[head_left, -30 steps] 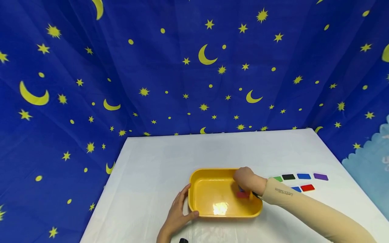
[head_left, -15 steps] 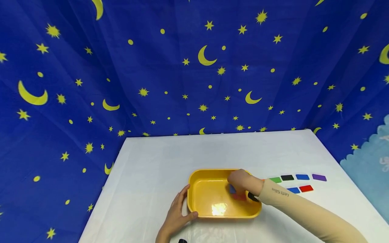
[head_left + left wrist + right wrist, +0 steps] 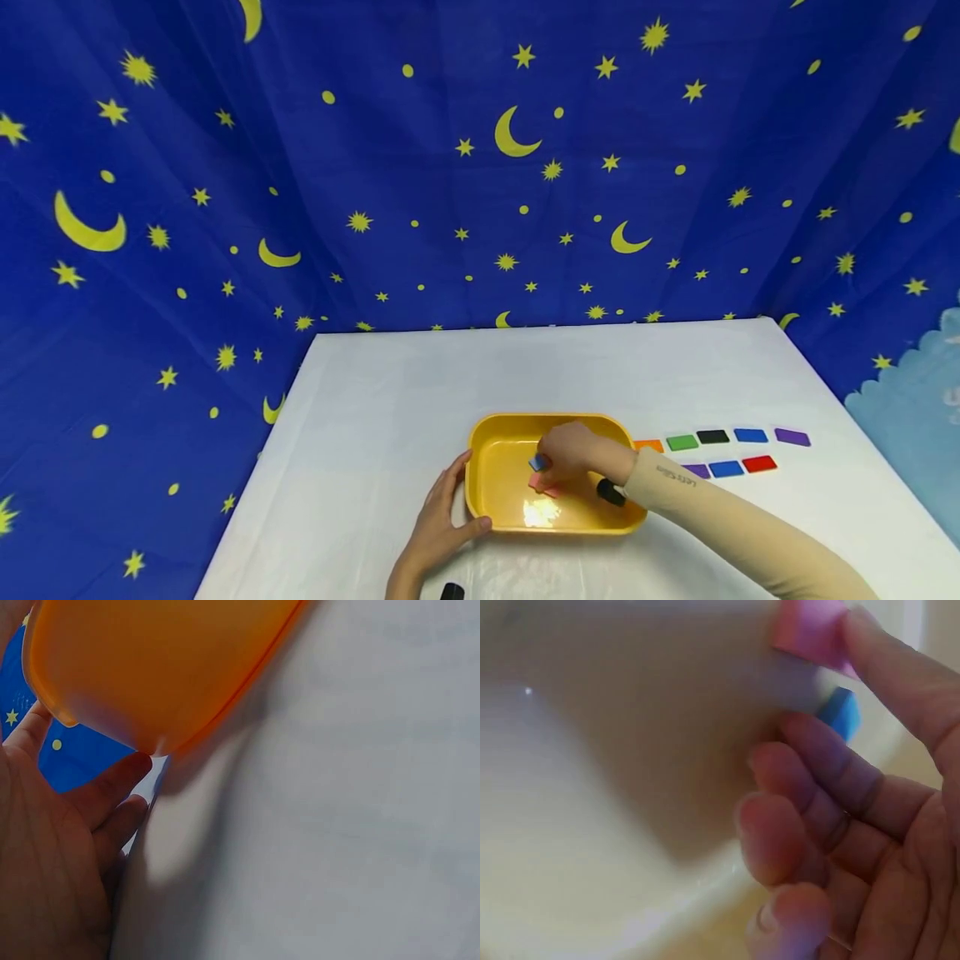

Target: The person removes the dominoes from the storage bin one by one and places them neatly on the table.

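A yellow plastic tub [image 3: 480, 433] stands on the white table. At its left end my left hand [image 3: 438, 525] holds it, thumb on the near rim and fingers along the outer side; in the left wrist view the fingertips meet the orange-looking wall. My right hand [image 3: 573, 454] reaches down inside the tub. At its fingers are a blue block [image 3: 537, 462] and a red block [image 3: 536, 481], which looks pink in the right wrist view. There my thumb touches the pink block [image 3: 810, 630], and the blue block [image 3: 844, 712] lies beside my loosely bent fingers.
Flat coloured blocks lie in two rows right of the tub. The far row has orange [image 3: 649, 446], green [image 3: 682, 442], black [image 3: 712, 437], blue [image 3: 751, 435] and purple [image 3: 792, 437]. Nearer lie purple [image 3: 697, 471], blue [image 3: 726, 469] and red [image 3: 760, 463]. A starry blue curtain [image 3: 420, 167] hangs behind.
My right hand has moved left inside the tub, and the blue and red blocks have shifted left with it. The orange block and nearer purple block are now uncovered. My left hand stays put.
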### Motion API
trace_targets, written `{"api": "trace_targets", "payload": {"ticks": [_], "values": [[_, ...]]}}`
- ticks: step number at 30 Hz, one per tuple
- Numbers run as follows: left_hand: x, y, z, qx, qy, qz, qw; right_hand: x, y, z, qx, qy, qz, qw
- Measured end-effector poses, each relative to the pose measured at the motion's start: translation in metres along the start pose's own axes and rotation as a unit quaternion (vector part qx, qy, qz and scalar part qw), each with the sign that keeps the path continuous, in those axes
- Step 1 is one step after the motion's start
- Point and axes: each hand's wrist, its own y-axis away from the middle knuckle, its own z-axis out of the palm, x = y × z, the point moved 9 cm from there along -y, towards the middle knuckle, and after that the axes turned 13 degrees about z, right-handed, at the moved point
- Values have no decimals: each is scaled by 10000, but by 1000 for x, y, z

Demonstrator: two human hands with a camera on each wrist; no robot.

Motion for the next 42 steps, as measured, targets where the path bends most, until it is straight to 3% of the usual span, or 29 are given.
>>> {"api": "trace_targets", "payload": {"ticks": [3, 11, 16, 24, 42], "values": [[2, -2, 0, -12, 13, 50, 10000, -1, -2, 0, -1, -187, 68, 9998], [2, -2, -2, -29, -95, 89, 9999, 11, -1, -9, -180, -1071, -292, 9937], [2, -2, -5, -8, -95, 28, 10000, 15, -4, -3, -478, -973, -223, 9939], [2, -3, -5, 77, -25, 68, 9999, 14, -7, 2, -227, -718, -154, 9970], [-1, -1, 1, -9, 11, -119, 9999, 19, -4, 12, -410, -1345, -340, 9895]]}}
